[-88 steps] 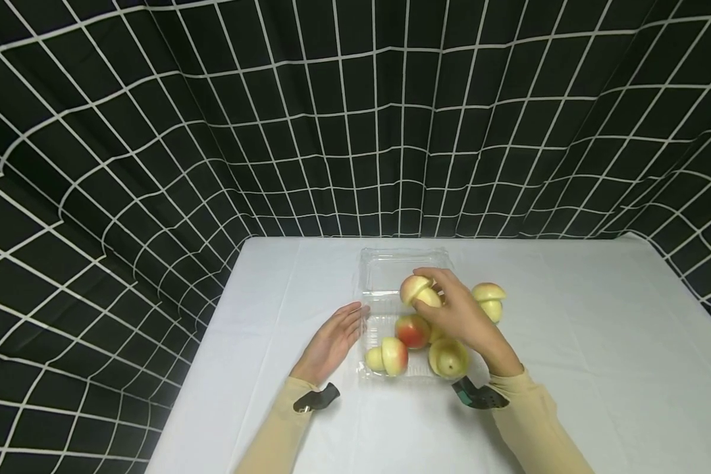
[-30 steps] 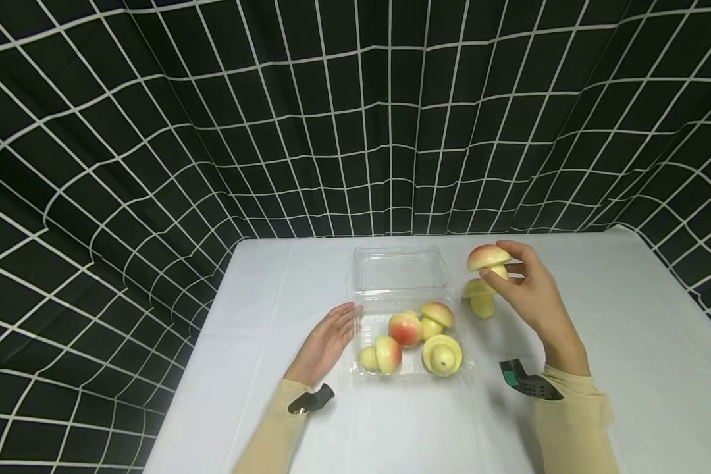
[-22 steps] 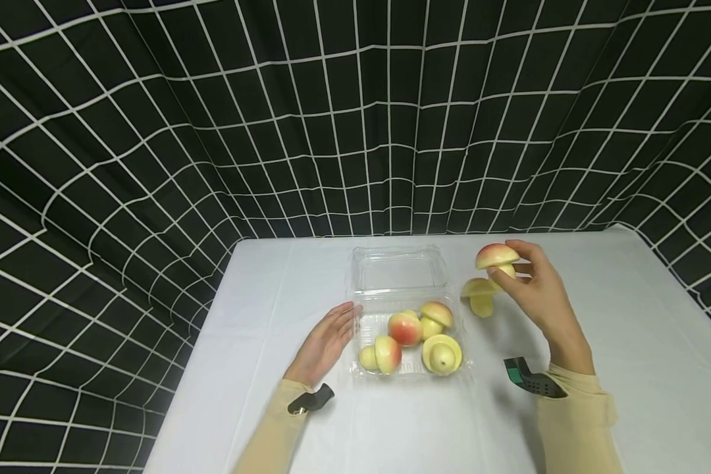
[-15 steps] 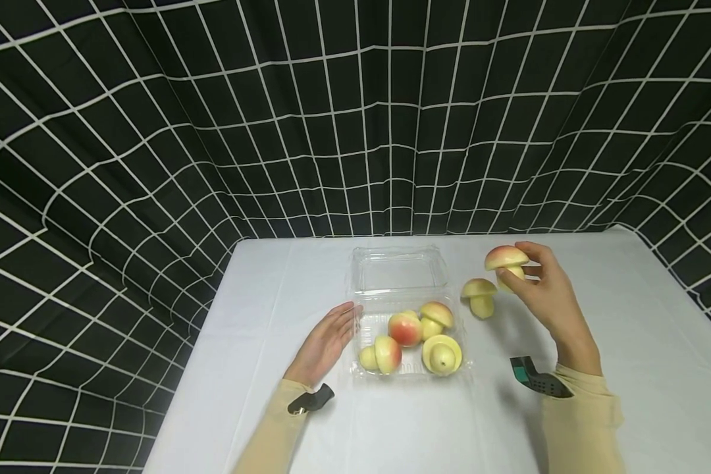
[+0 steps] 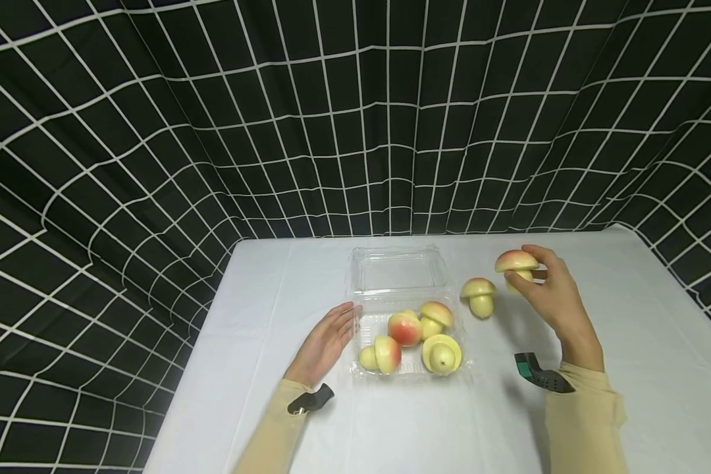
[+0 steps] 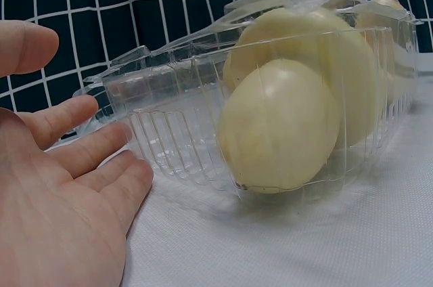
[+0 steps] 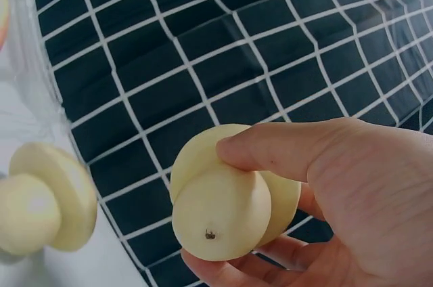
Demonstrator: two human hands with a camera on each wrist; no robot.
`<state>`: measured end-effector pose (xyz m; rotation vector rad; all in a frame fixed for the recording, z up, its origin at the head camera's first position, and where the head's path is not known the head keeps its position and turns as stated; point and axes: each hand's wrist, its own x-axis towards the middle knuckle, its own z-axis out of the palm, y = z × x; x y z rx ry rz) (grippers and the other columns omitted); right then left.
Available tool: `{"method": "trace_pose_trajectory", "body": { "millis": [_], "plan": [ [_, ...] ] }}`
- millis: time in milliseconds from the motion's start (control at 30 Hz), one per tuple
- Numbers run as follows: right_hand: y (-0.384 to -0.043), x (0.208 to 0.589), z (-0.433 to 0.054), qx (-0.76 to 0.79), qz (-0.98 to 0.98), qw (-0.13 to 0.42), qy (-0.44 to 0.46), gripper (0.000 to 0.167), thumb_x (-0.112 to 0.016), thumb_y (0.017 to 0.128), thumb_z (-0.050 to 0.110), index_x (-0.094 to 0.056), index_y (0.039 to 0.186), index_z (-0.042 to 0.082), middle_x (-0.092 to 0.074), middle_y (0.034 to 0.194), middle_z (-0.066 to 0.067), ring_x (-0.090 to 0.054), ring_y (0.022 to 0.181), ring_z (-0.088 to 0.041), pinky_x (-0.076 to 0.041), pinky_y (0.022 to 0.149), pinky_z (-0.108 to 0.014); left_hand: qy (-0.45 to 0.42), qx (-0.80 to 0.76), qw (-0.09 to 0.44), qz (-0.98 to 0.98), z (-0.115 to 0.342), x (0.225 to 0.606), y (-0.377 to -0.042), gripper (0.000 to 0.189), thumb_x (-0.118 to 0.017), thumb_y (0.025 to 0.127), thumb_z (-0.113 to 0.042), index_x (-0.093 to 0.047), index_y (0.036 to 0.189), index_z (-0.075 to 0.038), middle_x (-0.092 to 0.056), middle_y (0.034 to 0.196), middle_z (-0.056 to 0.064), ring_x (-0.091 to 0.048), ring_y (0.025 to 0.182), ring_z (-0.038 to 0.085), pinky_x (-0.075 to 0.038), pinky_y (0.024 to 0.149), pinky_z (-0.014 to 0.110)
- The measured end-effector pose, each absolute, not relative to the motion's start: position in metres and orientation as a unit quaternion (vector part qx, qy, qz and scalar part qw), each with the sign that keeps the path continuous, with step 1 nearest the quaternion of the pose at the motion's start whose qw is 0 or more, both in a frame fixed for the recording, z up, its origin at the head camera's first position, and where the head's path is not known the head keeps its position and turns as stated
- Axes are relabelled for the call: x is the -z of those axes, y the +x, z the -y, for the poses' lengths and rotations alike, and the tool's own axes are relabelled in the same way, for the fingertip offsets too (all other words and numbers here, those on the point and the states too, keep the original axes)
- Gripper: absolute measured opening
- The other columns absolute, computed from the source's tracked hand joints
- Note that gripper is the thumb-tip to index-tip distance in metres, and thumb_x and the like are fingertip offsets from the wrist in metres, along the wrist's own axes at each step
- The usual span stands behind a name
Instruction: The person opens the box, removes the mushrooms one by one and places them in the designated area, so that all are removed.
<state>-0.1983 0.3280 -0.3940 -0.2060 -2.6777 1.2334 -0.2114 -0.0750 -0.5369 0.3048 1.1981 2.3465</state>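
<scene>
My right hand [image 5: 553, 293] holds a toy mushroom [image 5: 517, 261] with a red-tinged cap, up over the right part of the table. In the right wrist view the thumb and fingers pinch this mushroom [image 7: 220, 212] around its pale stem. Another mushroom [image 5: 478, 296] lies on the cloth to its left. At the table's middle is a clear plastic clamshell box [image 5: 372, 320], its lid [image 5: 399, 271] folded back, with several mushrooms inside. My left hand [image 5: 324, 345] lies palm up beside the box's left wall, fingers extended, fingertips right at the plastic [image 6: 169, 138].
A white cloth [image 5: 391, 428] covers the table. Black curtains with a white grid [image 5: 385, 131] stand behind it and along both sides. Inside the box, mushrooms [image 5: 404, 329] crowd toward the front and right.
My right hand has carried a mushroom from over the box to the right, past the one on the table, and it keeps drifting right and slightly lower. The left hand stays put.
</scene>
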Motion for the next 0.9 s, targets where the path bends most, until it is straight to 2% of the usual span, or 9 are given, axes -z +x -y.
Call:
{"method": "trace_pose_trajectory", "body": {
  "millis": [167,333,533,767,900],
  "plan": [
    [-0.201,0.399,-0.332,-0.411,0.904,0.086,-0.08,0.068,-0.065,0.098,0.025,-0.034,0.155,0.004,-0.038,0.147,-0.031,-0.048,0.125,-0.049,-0.043,0.067,-0.015,0.11,-0.859,0.24,-0.438,0.075,0.537,-0.212,0.054,-0.022,0.113,-0.027,-0.014,0.158,0.002,-0.018,0.168,0.02,-0.015,0.158,0.028,-0.033,0.124,0.021],
    [-0.202,0.403,-0.334,-0.409,0.905,0.087,-0.085,0.068,-0.065,0.097,0.021,-0.035,0.155,0.003,-0.038,0.144,-0.033,-0.048,0.126,-0.051,-0.042,0.069,-0.018,0.113,-0.86,0.241,-0.436,0.076,0.538,-0.212,0.054,-0.021,0.113,-0.027,-0.013,0.158,0.003,-0.017,0.168,0.02,-0.013,0.159,0.029,-0.033,0.123,0.02],
    [-0.202,0.406,-0.335,-0.409,0.904,0.087,-0.091,0.067,-0.065,0.097,0.019,-0.035,0.154,0.001,-0.038,0.144,-0.034,-0.048,0.125,-0.051,-0.042,0.068,-0.015,0.116,-0.859,0.243,-0.436,0.076,0.538,-0.211,0.055,-0.02,0.113,-0.027,-0.012,0.158,0.003,-0.015,0.169,0.02,-0.012,0.159,0.029,-0.028,0.127,0.024],
    [-0.204,0.411,-0.339,-0.411,0.903,0.08,-0.1,0.067,-0.064,0.097,0.017,-0.033,0.154,0.0,-0.037,0.146,-0.035,-0.048,0.126,-0.052,-0.04,0.066,-0.008,0.115,-0.86,0.244,-0.433,0.076,0.537,-0.211,0.055,-0.021,0.113,-0.027,-0.012,0.158,0.003,-0.015,0.169,0.02,-0.013,0.159,0.029,-0.029,0.126,0.023],
    [-0.205,0.415,-0.342,-0.409,0.904,0.075,-0.097,0.067,-0.064,0.097,0.017,-0.033,0.154,-0.001,-0.037,0.147,-0.035,-0.048,0.126,-0.052,-0.041,0.069,-0.012,0.116,-0.859,0.245,-0.435,0.076,0.537,-0.211,0.055,-0.021,0.113,-0.027,-0.012,0.158,0.003,-0.014,0.169,0.021,-0.012,0.159,0.029,-0.027,0.127,0.025]
  ]
}}
